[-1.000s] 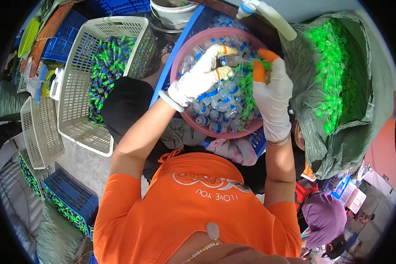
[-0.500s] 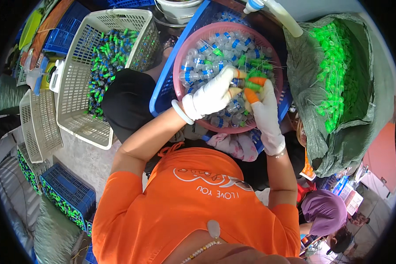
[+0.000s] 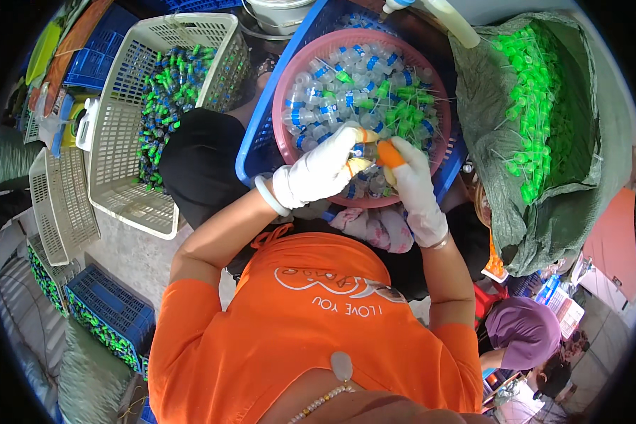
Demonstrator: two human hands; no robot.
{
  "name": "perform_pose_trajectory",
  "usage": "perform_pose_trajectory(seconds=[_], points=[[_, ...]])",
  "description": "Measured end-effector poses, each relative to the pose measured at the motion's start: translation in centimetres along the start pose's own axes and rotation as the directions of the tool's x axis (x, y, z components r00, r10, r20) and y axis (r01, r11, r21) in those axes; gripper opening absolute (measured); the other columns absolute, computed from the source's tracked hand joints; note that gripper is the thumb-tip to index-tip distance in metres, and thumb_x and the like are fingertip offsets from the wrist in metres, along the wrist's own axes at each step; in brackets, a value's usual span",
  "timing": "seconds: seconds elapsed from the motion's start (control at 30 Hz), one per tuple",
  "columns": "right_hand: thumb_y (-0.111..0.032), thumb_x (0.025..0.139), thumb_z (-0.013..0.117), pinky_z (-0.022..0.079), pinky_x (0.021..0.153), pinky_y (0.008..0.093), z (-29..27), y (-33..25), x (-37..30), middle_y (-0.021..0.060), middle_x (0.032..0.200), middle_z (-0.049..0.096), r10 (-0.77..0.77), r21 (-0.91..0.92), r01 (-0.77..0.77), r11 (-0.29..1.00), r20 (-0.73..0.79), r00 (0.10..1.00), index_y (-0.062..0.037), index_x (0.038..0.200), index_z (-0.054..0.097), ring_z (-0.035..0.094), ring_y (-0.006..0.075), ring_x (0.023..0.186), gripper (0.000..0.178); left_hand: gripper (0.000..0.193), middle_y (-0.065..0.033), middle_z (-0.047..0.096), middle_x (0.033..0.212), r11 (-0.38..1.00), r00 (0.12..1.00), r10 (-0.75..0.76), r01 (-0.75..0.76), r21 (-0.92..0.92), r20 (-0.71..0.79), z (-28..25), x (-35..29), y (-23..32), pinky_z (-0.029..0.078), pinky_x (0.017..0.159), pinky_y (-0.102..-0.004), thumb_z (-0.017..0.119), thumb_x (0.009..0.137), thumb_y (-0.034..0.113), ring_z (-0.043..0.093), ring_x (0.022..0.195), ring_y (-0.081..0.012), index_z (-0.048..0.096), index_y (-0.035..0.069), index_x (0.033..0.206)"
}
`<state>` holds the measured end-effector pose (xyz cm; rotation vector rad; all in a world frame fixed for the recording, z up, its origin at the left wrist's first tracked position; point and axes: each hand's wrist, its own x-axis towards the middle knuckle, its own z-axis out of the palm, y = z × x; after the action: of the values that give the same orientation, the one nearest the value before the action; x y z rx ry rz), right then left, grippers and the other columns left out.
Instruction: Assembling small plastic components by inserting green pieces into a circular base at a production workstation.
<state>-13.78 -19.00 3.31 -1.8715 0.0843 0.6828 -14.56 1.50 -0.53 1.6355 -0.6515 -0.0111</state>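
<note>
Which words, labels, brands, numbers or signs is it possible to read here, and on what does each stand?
Orange shirt: white lettering, upside down, legible; wording not copied here.
Pale printed item, lower right: too small to read.
Small bottles: any print on their blue bands too small.

blue crate (image 3: pixel 257 134) over here, round pink basin (image 3: pixel 278 106) resting on it, basin heaped with blue-banded clear bottles (image 3: pixel 328 109), green stemmed caps (image 3: pixel 406 116) lying among them

You're in a workshop: pink tub (image 3: pixel 278 106) of bottles (image 3: pixel 332 102) under your left hand (image 3: pixel 321 169) and right hand (image 3: pixel 418 191), crate (image 3: pixel 113 152) of parts (image 3: pixel 173 99) leftward, sack (image 3: pixel 484 99) of green caps (image 3: pixel 528 106) rightward.
</note>
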Motion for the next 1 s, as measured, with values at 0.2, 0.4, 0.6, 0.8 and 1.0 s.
perform_pose_trajectory(seconds=[0.2, 0.4, 0.6, 0.8, 1.0], points=[[-0.017, 0.089, 0.064, 0.050, 0.065, 0.0396, 1.3, -2.6, 3.9, 0.0158, 0.088, 0.065, -0.453, -0.378, 0.368, 0.850, -0.165, 0.876, -0.0052, 0.110, 0.061, 0.064, 0.0336, 0.073, 0.024, 0.035, -0.0159, 0.060, 0.107, 0.848, 0.929, -0.065, 0.245, 0.471, -0.365, -7.3, -1.8, -0.4, 0.047, 0.085, -0.0408, 0.069, 0.085, 0.010, 0.060, 0.095, -0.0314, 0.057, 0.003, 0.117], [-0.018, 0.089, 0.059, 0.053, 0.066, 0.0457, -0.5, -0.3, 10.5, 0.0157, 0.093, 0.068, -0.715, -0.873, 0.200, 0.445, -0.212, 0.666, -0.0062, 0.110, 0.061, 0.067, 0.0358, 0.073, 0.025, 0.041, -0.0135, 0.064, 0.107, 0.333, 0.870, 0.334, 0.252, 0.909, -0.363, -9.6, 0.0, -1.1, 0.049, 0.085, -0.0392, 0.074, 0.075, 0.006, 0.061, 0.099, -0.0295, 0.062, 0.006, 0.114], [-0.022, 0.087, 0.061, 0.053, 0.065, 0.0475, 0.6, -0.3, 11.5, 0.0151, 0.094, 0.067, -0.518, -0.849, 0.031, 0.527, -0.292, 0.804, -0.0080, 0.111, 0.060, 0.067, 0.0362, 0.074, 0.028, 0.043, -0.0114, 0.065, 0.107, 0.558, 0.976, 0.128, 0.075, 0.826, -0.175, -1.2, 3.9, -6.2, 0.049, 0.082, -0.0387, 0.074, 0.071, 0.009, 0.060, 0.096, -0.0297, 0.065, 0.007, 0.113], [-0.022, 0.085, 0.063, 0.053, 0.064, 0.0478, 0.8, 0.9, 10.8, 0.0154, 0.098, 0.064, -0.592, -0.861, 0.117, 0.495, -0.236, 0.771, -0.0077, 0.112, 0.059, 0.067, 0.0362, 0.073, 0.031, 0.045, -0.0127, 0.064, 0.106, 0.587, 0.990, 0.074, 0.052, 0.808, -0.117, -2.8, 3.5, -6.4, 0.049, 0.082, -0.0402, 0.070, 0.073, 0.004, 0.060, 0.092, -0.0320, 0.062, 0.006, 0.117], [-0.015, 0.081, 0.065, 0.053, 0.067, 0.0481, 1.3, 1.4, 11.6, 0.0158, 0.101, 0.062, -0.572, -0.829, 0.099, 0.550, -0.287, 0.768, -0.0073, 0.113, 0.058, 0.066, 0.0377, 0.076, 0.034, 0.047, -0.0146, 0.062, 0.113, 0.796, 0.965, 0.057, 0.110, 0.595, -0.255, -3.4, 3.2, -6.7, 0.049, 0.085, -0.0398, 0.061, 0.083, -0.004, 0.061, 0.096, -0.0310, 0.053, 0.006, 0.128]])
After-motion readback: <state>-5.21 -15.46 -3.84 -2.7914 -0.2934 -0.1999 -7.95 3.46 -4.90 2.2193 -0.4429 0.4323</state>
